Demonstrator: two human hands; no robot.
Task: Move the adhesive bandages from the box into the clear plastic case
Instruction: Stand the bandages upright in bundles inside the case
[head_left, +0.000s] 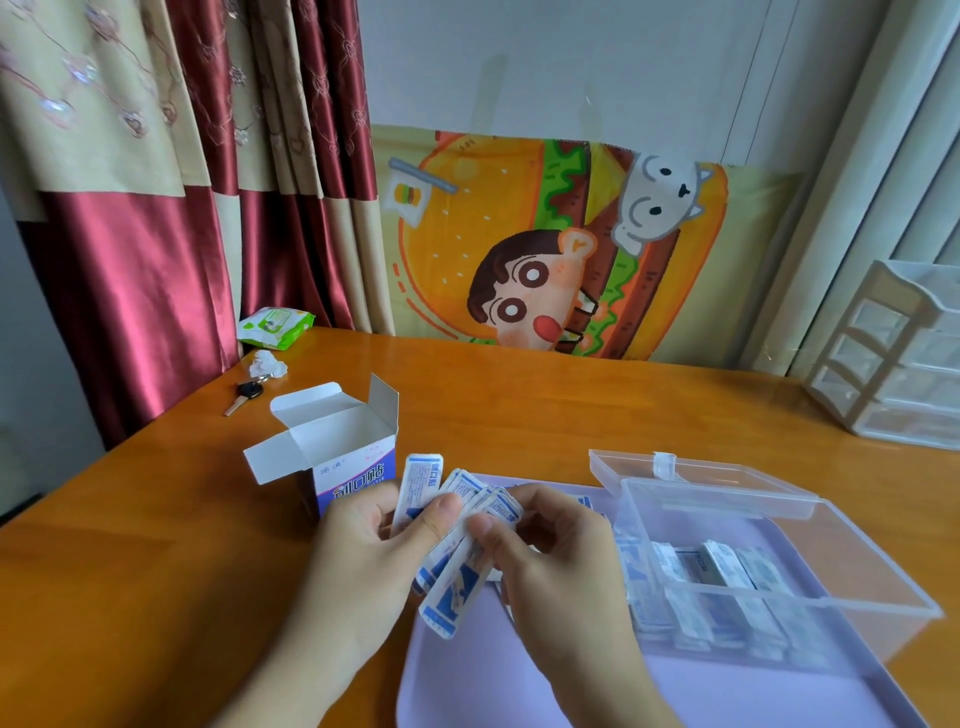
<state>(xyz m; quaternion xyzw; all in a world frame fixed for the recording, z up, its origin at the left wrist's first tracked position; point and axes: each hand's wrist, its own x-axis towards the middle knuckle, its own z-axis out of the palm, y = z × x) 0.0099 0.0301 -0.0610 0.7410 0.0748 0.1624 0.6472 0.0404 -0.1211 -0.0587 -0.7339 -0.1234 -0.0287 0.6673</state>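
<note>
The surface was orange-brown wood and shiny. A red and tan curtain hung at the back left. A cartoon burger cloth hung on the pale wall behind the surface. A green pack of wipes, a crumpled tissue and a key lay in the far left corner. A small white set of drawers stood at the far right.

The box stood upright near the middle with its top flaps open. Just to its right lay a light purple tray. The clear plastic case sat on the tray with its lid tipped back. Some wrapped bandages already lay inside it.

The left hand and the right hand were above the tray's left edge, between the box and the case. Both held a fanned bunch of adhesive bandages. The fingers of the left hand were clamped on the bunch, thumb on top. The fingers of the right hand pinched the same bunch from the other side.
</note>
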